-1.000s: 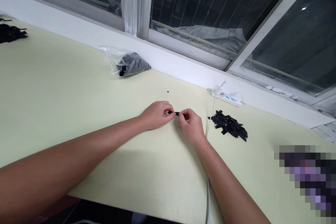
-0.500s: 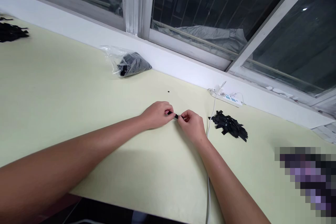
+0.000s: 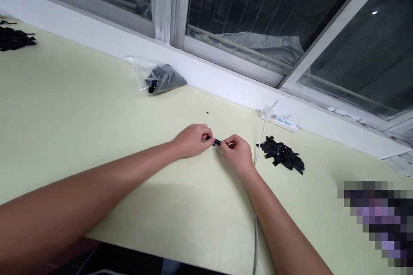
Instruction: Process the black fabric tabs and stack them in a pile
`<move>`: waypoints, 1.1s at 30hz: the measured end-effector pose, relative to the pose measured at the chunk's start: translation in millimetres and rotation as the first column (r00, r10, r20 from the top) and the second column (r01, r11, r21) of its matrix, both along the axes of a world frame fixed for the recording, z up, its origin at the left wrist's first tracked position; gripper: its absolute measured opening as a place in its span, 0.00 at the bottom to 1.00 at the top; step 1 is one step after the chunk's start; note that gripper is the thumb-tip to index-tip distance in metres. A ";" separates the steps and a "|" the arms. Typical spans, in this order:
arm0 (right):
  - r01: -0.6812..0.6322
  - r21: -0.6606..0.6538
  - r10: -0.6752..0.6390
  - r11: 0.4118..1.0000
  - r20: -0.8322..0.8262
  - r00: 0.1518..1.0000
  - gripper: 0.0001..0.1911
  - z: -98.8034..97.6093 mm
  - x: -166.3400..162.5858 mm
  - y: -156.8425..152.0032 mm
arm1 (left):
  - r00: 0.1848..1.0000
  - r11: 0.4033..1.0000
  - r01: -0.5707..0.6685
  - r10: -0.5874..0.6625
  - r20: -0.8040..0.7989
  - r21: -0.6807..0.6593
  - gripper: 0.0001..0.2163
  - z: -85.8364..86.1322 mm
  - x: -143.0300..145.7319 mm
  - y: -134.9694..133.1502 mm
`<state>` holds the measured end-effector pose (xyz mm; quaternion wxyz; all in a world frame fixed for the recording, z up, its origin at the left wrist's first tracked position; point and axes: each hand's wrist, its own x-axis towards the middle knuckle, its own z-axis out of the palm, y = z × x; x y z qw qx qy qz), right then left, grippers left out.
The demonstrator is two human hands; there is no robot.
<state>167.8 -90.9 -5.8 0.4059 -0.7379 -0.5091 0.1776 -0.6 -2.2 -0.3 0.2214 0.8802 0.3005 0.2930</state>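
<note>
Between my two hands runs a short black strip, which looks like fabric. My left hand pinches one end between thumb and fingers. At the other end my right hand has its fingertips closed on the strip. Both hands are just above the pale tabletop, and the fingers hide most of the strip. A heap of similar black strips lies to the right of my right hand. Beyond my hands sits a tiny dark round piece.
A clear plastic bag with dark contents leans by the white ledge. Near the ledge lies a white power strip, and its white cable passes beside my right forearm. More black strips are at the far left. A pixelated patch covers the right.
My right hand has shifted very slightly to the right, showing a little more of the black strip between the hands. The left hand stays in place.
</note>
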 end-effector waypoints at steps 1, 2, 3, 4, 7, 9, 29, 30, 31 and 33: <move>0.000 0.014 0.001 1.000 -0.024 1.000 0.08 -1.7 0.7 0.8 | 1.000 1.000 0.001 -0.001 0.001 -0.002 0.08 0.0 -0.1 -0.2; -0.001 0.030 0.002 1.000 -0.052 0.999 0.08 -3.6 1.5 1.7 | 1.000 1.000 0.000 0.000 0.005 -0.003 0.08 -0.1 -0.2 -0.3; -0.001 0.048 0.005 0.999 -0.083 0.997 0.09 -5.8 2.4 2.8 | 1.000 1.000 0.001 -0.001 0.012 -0.004 0.08 -0.4 -0.3 -0.1; 0.000 0.067 0.008 0.998 -0.113 0.994 0.10 -7.9 3.3 3.9 | 1.000 1.000 0.000 0.000 0.027 -0.006 0.08 -0.8 -0.4 0.2; 0.011 0.127 0.013 0.992 -0.186 0.983 0.13 -12.7 5.5 7.1 | 0.995 1.000 -0.014 0.015 0.103 -0.011 0.13 -3.2 -0.8 3.3; 0.035 0.158 0.000 0.987 -0.221 0.975 0.16 -14.1 6.8 8.5 | 0.989 0.999 -0.036 0.038 0.144 -0.015 0.16 -5.4 -1.0 6.6; 0.091 0.257 0.084 0.962 -0.596 0.799 0.18 -16.5 7.2 11.7 | 0.969 0.993 0.117 -0.108 0.222 -0.026 0.16 -5.9 0.1 4.6; 0.085 0.259 0.089 0.962 -0.594 0.800 0.18 -16.6 7.0 11.6 | 0.967 0.993 0.118 -0.112 0.229 -0.013 0.16 -4.8 0.1 3.7; 0.078 0.259 0.094 0.963 -0.588 0.803 0.19 -16.4 6.7 11.3 | 0.966 0.993 0.115 -0.110 0.234 -0.011 0.15 -3.7 0.1 2.9; 0.067 0.260 0.099 0.963 -0.575 0.812 0.19 -15.6 5.8 10.6 | 0.966 0.993 0.110 -0.098 0.240 -0.034 0.13 -1.8 0.3 1.5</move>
